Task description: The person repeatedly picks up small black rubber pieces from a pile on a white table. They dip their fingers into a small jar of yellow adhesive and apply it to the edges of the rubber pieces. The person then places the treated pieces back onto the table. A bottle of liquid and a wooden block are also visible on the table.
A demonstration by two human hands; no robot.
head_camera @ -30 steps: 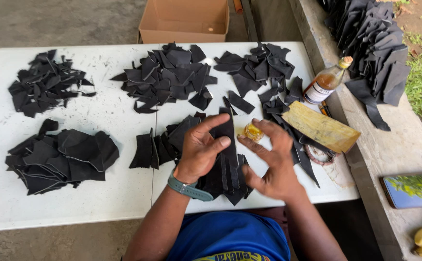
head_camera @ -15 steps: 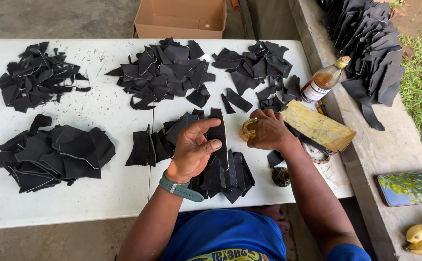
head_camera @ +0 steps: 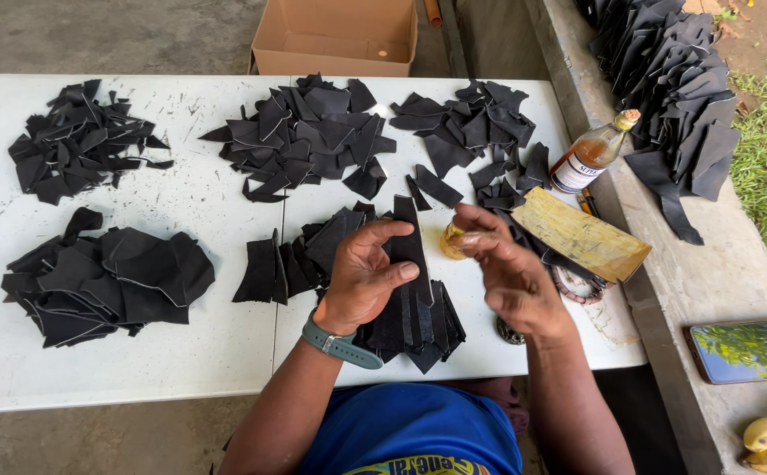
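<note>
- Black leather strip (head_camera: pixel 411 255) lies under the left hand (head_camera: pixel 364 277), which is half open — fingers curved, thumb and forefinger laid on the strip's long edge, pressing more than gripping. The strip sits on top of a fanned stack of like pieces (head_camera: pixel 414 325) at the near edge of the white folding table (head_camera: pixel 181 361).
- Just to the right, the right hand (head_camera: pixel 508 273) is raised off the table, fingers loosely bent toward the strip; I cannot tell that it has hold of anything. A small yellow pot (head_camera: pixel 450 242) stands just behind its fingertips.
- Risk, as I judge it: the fanned stack overhangs the table edge, so a sideways push of the left hand could slide pieces into the lap. The pot sits so near the moving right hand that a knock could tip it onto the leather.
- Count, near to far: two hands; one wristwatch (head_camera: pixel 341 343) on the left wrist; five loose heaps of black scraps (head_camera: pixel 304 136) besides the working stack; one flat yellowish board (head_camera: pixel 581 233).
- Further right stands one glass bottle of brown liquid (head_camera: pixel 594 154) — close to the ledge, another thing a stray elbow might topple.
- Farthest off: one open cardboard box (head_camera: pixel 338 35) beyond the table, and one pile of black pieces on the concrete ledge (head_camera: pixel 673 88).
</note>
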